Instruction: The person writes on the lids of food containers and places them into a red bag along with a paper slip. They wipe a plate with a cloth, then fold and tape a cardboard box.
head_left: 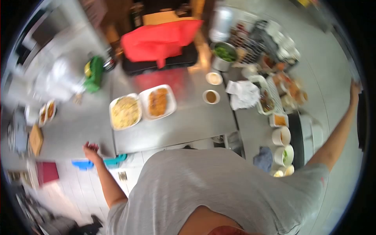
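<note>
My left hand (91,149) hovers at the front edge of the steel counter (74,135), fingers loosely curled and slightly apart, with nothing seen in it. Far out to the right, my right hand (355,87) is at the top of a dark upright panel (362,117). Its fingers are small and blurred, so their grip cannot be made out. Between the arms, an open foam box holding a pale rice-like food (125,112) touches another foam box with a browned breaded piece (157,102). A small cup of brown sauce (211,96) stands to their right.
A red cloth or bag (158,41) covers a dark device behind the boxes. A metal pot of greens (224,55), crumpled white paper (243,94) and several white tubs (281,136) line the right side. A green packet (94,73) and wooden block (36,140) are left.
</note>
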Tool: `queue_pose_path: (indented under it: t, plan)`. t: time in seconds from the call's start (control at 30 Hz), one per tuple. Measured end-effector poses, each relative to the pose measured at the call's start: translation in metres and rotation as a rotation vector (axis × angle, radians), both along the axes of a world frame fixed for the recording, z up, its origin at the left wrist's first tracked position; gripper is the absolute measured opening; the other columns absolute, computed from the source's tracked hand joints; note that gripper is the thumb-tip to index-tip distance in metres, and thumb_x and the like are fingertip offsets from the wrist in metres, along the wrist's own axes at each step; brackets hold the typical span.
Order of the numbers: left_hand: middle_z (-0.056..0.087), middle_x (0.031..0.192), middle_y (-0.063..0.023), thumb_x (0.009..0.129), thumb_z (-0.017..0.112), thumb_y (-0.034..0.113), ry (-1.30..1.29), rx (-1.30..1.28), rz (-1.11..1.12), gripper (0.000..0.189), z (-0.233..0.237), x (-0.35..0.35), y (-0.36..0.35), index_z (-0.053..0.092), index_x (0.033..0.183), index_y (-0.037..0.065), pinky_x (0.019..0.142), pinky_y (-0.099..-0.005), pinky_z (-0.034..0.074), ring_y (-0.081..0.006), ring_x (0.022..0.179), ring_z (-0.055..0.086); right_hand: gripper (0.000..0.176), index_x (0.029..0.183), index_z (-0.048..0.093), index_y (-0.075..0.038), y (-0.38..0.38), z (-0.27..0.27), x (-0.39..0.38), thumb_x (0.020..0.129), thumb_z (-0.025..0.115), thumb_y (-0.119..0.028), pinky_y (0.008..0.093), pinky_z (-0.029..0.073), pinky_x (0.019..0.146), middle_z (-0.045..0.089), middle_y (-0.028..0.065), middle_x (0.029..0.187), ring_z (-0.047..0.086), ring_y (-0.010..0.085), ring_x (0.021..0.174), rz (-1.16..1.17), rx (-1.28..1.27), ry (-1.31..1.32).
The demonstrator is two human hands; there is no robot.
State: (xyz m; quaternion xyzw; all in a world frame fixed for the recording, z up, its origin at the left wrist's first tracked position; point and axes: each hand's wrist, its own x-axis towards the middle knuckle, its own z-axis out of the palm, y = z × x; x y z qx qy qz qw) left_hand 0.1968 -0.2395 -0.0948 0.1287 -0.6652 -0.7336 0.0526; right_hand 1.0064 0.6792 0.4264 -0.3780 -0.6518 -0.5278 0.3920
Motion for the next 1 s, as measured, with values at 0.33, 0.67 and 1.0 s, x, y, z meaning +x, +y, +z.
queue_pose_path:
  t: [0.33, 0.67, 1.0]
  plan:
    - [0.055, 0.086, -0.0102, 0.092, 0.034, 0.051, -0.315, 0.347, 0.498, 0.051, -0.186, -0.050, -0.177, 0.052, 0.095, 0.004, 0.049, -0.0341, 0.042, -0.0239, 0.063, 0.051, 0.036, 0.122, 0.051, -0.001, -0.432, -0.245, -0.405, 0.092, 0.050, -0.020, 0.0313, 0.040, 0.093, 0.058, 0.0133, 0.111, 0.054, 0.0189, 0.105, 1.075, -1.371, 0.577]
    - [0.046, 0.122, -0.0150, 0.085, 0.033, 0.065, -0.683, 1.096, -0.077, 0.078, -0.199, -0.007, -0.099, 0.034, 0.130, 0.002, 0.097, -0.0467, 0.032, -0.0307, 0.114, 0.042, 0.028, 0.115, 0.054, 0.004, -0.623, -0.270, -0.532, 0.093, 0.046, -0.011, 0.0280, 0.043, 0.086, 0.059, 0.0098, 0.103, 0.055, 0.0150, 0.093, 1.363, -1.650, 0.144]
    - [0.058, 0.091, -0.0044, 0.082, 0.064, 0.040, -0.418, 0.361, -0.162, 0.040, -0.190, 0.005, -0.147, 0.052, 0.101, 0.007, 0.067, -0.0283, 0.042, -0.0148, 0.084, 0.055, 0.026, 0.110, 0.058, 0.003, -0.677, -0.295, -0.518, 0.093, 0.047, -0.012, 0.0262, 0.043, 0.084, 0.061, 0.0079, 0.096, 0.056, 0.0132, 0.091, 1.294, -1.723, 0.269]
